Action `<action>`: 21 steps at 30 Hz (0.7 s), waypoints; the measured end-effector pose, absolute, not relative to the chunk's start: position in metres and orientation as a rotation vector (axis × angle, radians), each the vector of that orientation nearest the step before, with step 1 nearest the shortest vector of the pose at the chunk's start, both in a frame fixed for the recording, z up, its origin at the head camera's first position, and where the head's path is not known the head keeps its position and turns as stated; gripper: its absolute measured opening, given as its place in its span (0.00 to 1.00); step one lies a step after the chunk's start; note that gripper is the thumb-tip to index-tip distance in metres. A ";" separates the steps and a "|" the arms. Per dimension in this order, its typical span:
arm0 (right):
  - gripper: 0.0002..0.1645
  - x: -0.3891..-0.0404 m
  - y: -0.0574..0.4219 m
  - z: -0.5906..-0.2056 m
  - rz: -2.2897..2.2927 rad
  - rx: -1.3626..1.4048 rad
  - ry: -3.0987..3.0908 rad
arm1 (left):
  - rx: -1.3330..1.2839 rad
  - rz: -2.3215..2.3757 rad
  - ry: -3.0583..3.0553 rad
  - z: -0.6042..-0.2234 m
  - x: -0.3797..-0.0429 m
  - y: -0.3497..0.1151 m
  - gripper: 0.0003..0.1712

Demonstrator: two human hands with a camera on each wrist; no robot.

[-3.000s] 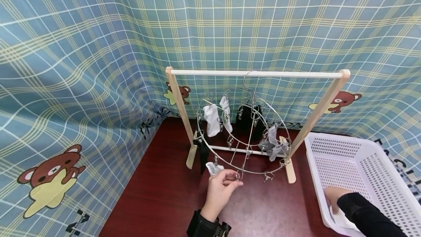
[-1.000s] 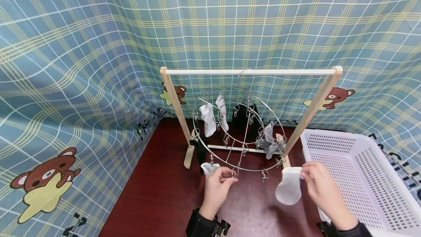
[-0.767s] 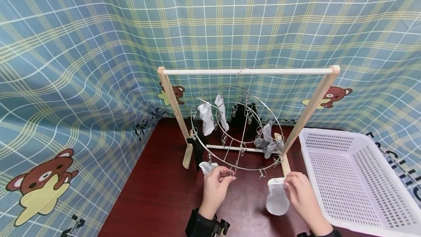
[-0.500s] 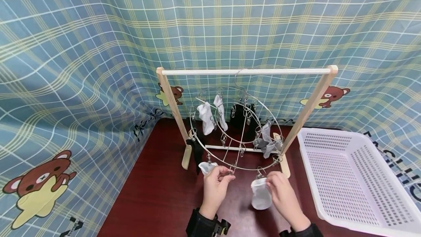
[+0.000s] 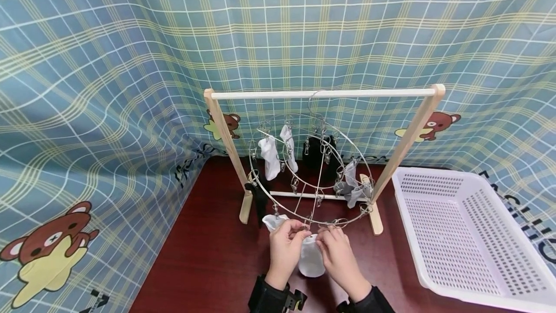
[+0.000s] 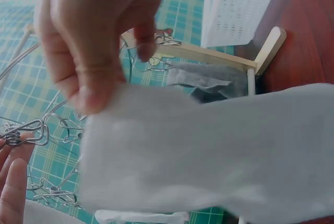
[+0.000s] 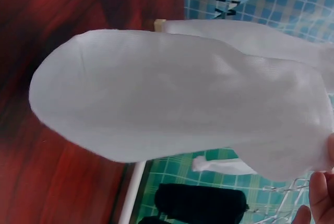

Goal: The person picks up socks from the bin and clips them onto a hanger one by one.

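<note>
A white sock (image 5: pixel 311 257) hangs toe-down in front of the round wire sock hanger (image 5: pixel 310 220). My right hand (image 5: pixel 340 260) pinches it by the cuff; in the left wrist view this hand (image 6: pixel 99 36) is above the sock (image 6: pixel 198 151). My left hand (image 5: pixel 284 250) pinches a metal clip at the front of the hanger's outer ring, and the clip (image 6: pixel 26 132) shows at the left of the left wrist view. The sock's cuff is right at that clip. Another white sock (image 5: pixel 272 221) hangs just behind my left hand, partly hidden by it.
A wooden rack (image 5: pixel 321 94) bears the hanger on its top bar. White socks (image 5: pixel 270 158), black socks (image 5: pixel 319 153), a black item (image 5: pixel 259 199) and grey socks (image 5: pixel 352 187) hang from its clips. A white plastic basket (image 5: pixel 460 235) stands on the right; a checked cloth surrounds the dark red table.
My right hand has come out of the basket with a white sock and moved left to the clip. The left hand keeps pinching the clip. The view has shifted slightly right.
</note>
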State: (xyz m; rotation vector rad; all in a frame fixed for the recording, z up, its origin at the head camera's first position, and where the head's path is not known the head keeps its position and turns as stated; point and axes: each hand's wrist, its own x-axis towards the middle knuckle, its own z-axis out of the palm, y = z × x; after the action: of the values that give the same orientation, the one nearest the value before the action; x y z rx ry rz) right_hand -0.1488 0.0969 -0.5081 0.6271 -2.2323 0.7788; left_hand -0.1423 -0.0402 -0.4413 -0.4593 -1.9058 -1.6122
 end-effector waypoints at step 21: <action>0.07 -0.146 0.087 -0.481 0.813 0.625 -2.161 | -0.455 -1.493 -1.935 -0.444 -0.138 -0.039 0.13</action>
State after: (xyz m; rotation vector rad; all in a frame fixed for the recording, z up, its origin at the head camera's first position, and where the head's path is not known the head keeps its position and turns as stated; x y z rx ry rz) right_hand -0.1461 0.0871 -0.4813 0.6246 -2.1611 0.8132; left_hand -0.1381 -0.0388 -0.4436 -0.4555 -1.9352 -1.4931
